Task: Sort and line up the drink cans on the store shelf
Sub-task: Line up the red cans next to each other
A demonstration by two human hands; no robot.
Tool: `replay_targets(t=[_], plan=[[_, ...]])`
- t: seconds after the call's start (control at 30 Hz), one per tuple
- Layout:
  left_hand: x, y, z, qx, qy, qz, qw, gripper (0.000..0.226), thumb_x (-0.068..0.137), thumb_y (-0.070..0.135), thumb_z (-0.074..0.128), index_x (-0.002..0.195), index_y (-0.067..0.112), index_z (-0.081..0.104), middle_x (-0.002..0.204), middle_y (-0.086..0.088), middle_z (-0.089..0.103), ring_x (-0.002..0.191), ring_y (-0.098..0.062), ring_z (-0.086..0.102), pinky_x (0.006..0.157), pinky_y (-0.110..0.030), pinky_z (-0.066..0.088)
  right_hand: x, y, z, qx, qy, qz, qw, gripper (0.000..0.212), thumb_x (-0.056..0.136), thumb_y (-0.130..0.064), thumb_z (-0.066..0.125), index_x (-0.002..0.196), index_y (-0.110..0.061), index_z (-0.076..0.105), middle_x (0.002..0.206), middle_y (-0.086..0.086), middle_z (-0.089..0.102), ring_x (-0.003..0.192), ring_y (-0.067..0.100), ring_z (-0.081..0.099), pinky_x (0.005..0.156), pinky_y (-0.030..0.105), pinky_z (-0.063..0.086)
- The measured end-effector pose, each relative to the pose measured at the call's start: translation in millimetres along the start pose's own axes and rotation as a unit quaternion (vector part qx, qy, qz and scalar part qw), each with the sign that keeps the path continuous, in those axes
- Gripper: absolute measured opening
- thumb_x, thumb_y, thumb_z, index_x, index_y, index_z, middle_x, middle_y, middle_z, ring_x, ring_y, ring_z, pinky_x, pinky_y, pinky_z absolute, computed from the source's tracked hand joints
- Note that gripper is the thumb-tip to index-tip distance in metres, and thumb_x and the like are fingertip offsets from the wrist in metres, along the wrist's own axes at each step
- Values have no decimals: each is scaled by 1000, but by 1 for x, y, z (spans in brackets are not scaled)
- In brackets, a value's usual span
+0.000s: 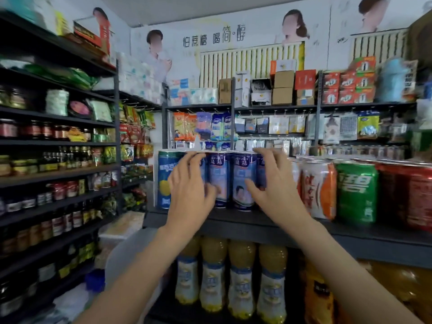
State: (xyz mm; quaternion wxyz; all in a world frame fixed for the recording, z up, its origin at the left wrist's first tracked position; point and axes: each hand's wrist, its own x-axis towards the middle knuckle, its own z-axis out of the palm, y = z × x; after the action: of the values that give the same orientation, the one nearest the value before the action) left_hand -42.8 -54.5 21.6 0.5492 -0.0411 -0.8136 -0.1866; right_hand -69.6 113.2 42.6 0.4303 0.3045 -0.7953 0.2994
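We find both hands at the row of blue cans (219,181) standing on the shelf (233,220), between the lemon can (164,181) and the orange-white pack (318,190). Left hand (189,185) and right hand (273,183) lie with fingers spread, bracketing the row. We judge alignment in progress; next, press the cans flush.
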Motion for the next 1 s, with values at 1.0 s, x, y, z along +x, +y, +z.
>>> replay_targets(t=[1.0], plan=[[13,-67,-7,-42,-226,9,973,94,90,18,56,144,26,-20,112,-6,47,66,-11,45,61,-22,37,13,-18,72,-125,47,181,974,94,82,-22,70,149,-16,4,145,17,23,100,31,55,71,32,47]])
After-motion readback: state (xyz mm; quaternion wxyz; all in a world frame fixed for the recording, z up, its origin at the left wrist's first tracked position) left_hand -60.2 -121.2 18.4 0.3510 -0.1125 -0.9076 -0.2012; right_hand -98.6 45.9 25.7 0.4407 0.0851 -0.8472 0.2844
